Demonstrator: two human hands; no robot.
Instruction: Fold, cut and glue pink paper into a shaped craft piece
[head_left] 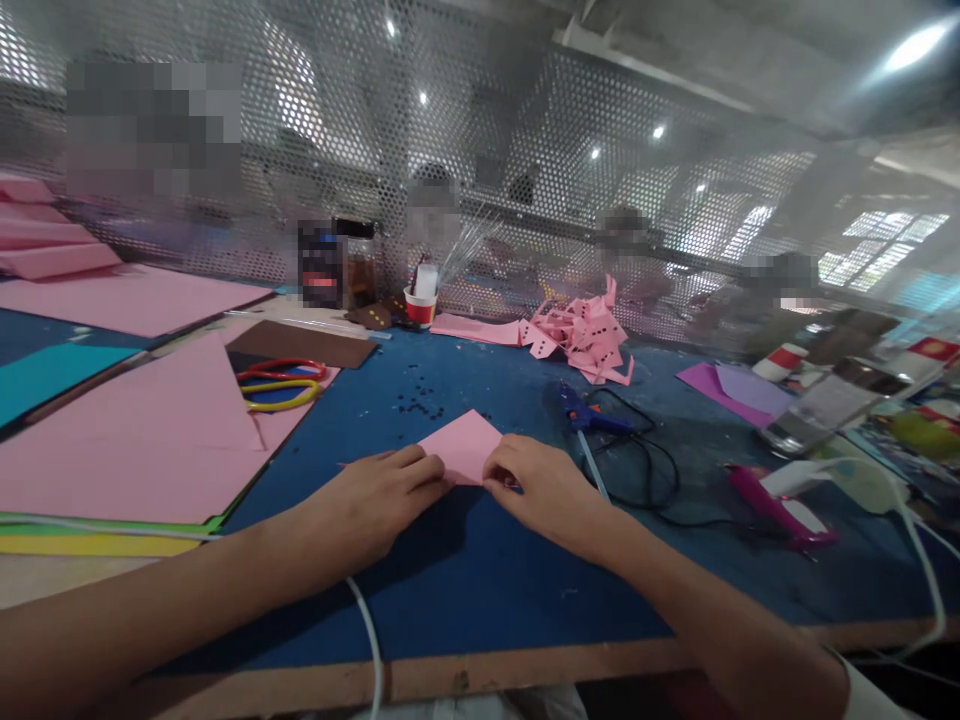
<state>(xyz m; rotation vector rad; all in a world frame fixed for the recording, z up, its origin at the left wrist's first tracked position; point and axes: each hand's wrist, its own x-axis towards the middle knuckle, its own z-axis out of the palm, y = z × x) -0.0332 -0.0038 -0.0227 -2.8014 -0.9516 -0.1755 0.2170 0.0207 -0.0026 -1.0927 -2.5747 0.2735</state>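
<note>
A small piece of pink paper lies on the blue table top, its upper corner pointing away from me. My left hand is closed on its left side, fingertips pressed along the near edge. On the right side, my right hand pinches the paper's near edge between thumb and curled fingers. Both palms hide the paper's outer corners. Small dark bits are scattered just beyond the paper.
Red-and-yellow-handled scissors lie on large pink sheets at left. A blue glue gun with its cord and a magenta glue gun lie to the right. Cut pink pieces and a paper cup stand near the mesh screen.
</note>
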